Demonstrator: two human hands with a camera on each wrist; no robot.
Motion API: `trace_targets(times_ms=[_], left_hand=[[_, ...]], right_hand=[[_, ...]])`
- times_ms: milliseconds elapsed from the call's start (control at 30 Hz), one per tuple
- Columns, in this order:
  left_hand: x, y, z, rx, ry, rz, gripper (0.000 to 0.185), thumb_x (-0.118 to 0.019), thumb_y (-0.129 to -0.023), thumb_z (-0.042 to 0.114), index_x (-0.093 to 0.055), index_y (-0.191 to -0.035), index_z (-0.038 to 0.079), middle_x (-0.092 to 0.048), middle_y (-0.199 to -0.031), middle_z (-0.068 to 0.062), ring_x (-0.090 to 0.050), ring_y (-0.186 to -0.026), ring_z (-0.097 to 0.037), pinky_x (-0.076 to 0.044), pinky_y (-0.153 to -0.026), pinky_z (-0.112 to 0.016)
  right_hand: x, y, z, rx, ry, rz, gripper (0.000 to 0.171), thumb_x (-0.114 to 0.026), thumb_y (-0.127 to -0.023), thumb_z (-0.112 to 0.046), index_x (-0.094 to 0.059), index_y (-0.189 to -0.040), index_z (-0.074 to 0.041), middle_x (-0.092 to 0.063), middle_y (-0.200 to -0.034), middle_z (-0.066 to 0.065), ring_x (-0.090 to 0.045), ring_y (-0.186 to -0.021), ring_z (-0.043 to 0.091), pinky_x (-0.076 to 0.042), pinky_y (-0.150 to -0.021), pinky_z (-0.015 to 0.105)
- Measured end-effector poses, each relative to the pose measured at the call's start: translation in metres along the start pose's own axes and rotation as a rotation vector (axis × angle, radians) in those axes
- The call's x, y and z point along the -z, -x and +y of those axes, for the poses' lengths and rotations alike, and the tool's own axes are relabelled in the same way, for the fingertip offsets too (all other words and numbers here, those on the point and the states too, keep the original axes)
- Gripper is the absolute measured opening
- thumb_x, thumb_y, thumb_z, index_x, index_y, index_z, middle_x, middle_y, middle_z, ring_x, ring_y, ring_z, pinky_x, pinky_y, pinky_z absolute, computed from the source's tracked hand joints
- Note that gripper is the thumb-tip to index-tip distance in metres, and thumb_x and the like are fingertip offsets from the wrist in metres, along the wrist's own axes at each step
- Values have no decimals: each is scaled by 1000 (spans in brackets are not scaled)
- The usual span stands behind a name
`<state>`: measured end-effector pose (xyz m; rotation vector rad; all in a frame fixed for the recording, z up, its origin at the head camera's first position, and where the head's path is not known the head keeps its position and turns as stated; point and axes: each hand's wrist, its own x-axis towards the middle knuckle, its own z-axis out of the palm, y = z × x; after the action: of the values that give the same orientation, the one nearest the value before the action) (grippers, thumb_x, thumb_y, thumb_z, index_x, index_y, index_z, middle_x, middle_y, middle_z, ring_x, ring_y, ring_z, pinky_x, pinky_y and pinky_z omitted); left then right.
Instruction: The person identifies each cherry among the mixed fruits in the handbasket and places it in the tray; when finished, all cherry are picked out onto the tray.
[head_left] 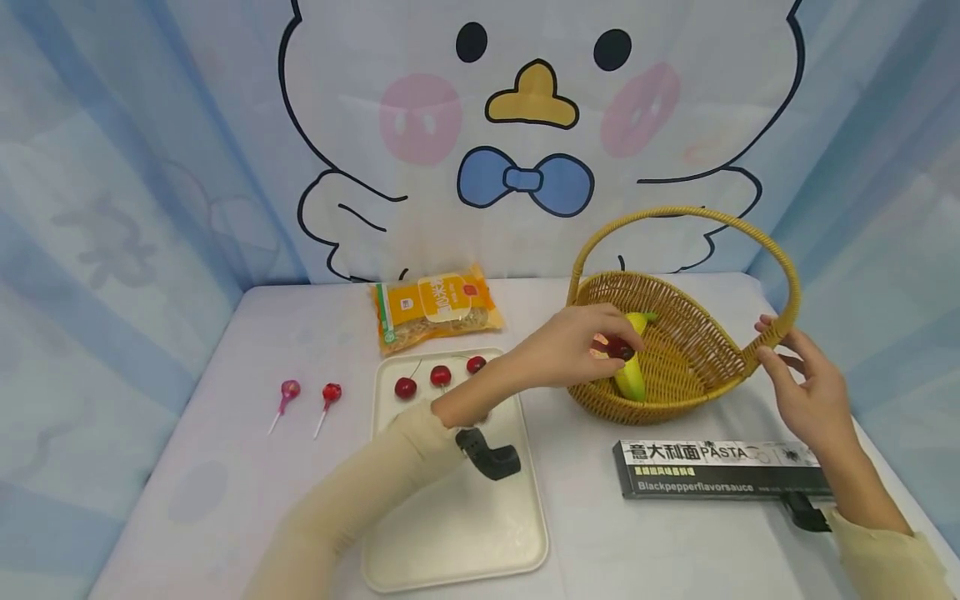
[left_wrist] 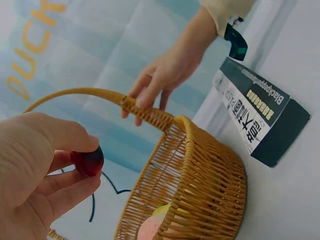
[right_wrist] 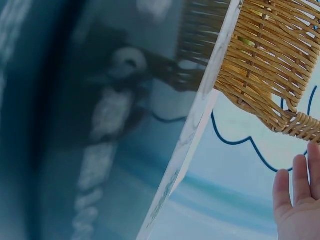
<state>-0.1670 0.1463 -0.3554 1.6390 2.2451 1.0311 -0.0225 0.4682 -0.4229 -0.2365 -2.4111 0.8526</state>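
My left hand [head_left: 573, 346] pinches a dark red cherry [head_left: 619, 348] between thumb and fingertips, over the near left side of the wicker basket [head_left: 720, 325]. Close up in the left wrist view, the cherry [left_wrist: 89, 161] looks round and glossy. A yellow toy banana [head_left: 632, 379] with green ends lies inside the basket, and a pinkish round thing [left_wrist: 149, 227] shows there in the left wrist view. My right hand [head_left: 813, 392] holds the base of the basket's handle [left_wrist: 145, 112] on the right. More cherries [head_left: 440, 377] lie on the cream tray [head_left: 457, 533], partly hidden by my left arm.
A black pasta box [head_left: 720, 471] lies in front of the basket, under my right wrist. Two lollipops [head_left: 330, 393] are left of the tray. An orange food packet [head_left: 438, 308] lies behind the tray. A printed curtain [head_left: 525, 242] hangs along the table's back edge.
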Motion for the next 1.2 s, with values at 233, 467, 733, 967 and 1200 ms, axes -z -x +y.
trace_targets(times_ms=[233, 467, 733, 967, 1200], left_hand=[[12, 43, -2, -6, 67, 156, 29, -77, -97, 10, -77, -125, 15, -71, -135, 0, -67, -115, -14, -54, -95, -14], [15, 79, -4, -5, 108, 268, 29, -77, -97, 8, -78, -125, 12, -71, -133, -3, -69, -114, -15, -58, -98, -20], [18, 116, -5, 3, 66, 383, 26, -79, -95, 7, -80, -121, 12, -73, -128, -4, -70, -107, -12, -60, -96, -21], [27, 158, -8, 98, -15, 489, 29, -81, -93, 4, -80, -121, 13, -72, -132, -3, -71, -118, -18, -62, -98, -30], [30, 199, -19, 167, -64, 587, 32, -84, -90, 3, -81, -119, 13, -74, -127, -2, -70, -116, -19, -62, -98, -29]], right_hand=[[-4, -3, -2, 9, -12, -17, 49, -57, -111, -22, -50, -160, -29, -54, -147, -36, -39, -126, -28, -33, -94, -6], [-5, -2, -1, -4, -4, -19, 50, -56, -112, -23, -48, -161, -28, -54, -150, -33, -38, -123, -29, -32, -95, -6], [-5, -3, 1, -10, 10, -5, 48, -55, -112, -22, -50, -160, -25, -51, -156, -29, -38, -130, -27, -32, -97, -6], [-6, -2, 2, -2, -8, -2, 48, -56, -112, -20, -50, -159, -25, -52, -157, -28, -39, -130, -27, -32, -97, -6], [-1, 0, 0, -41, -21, -9, 49, -55, -112, -24, -48, -160, -31, -53, -154, -29, -40, -122, -27, -32, -95, -8]])
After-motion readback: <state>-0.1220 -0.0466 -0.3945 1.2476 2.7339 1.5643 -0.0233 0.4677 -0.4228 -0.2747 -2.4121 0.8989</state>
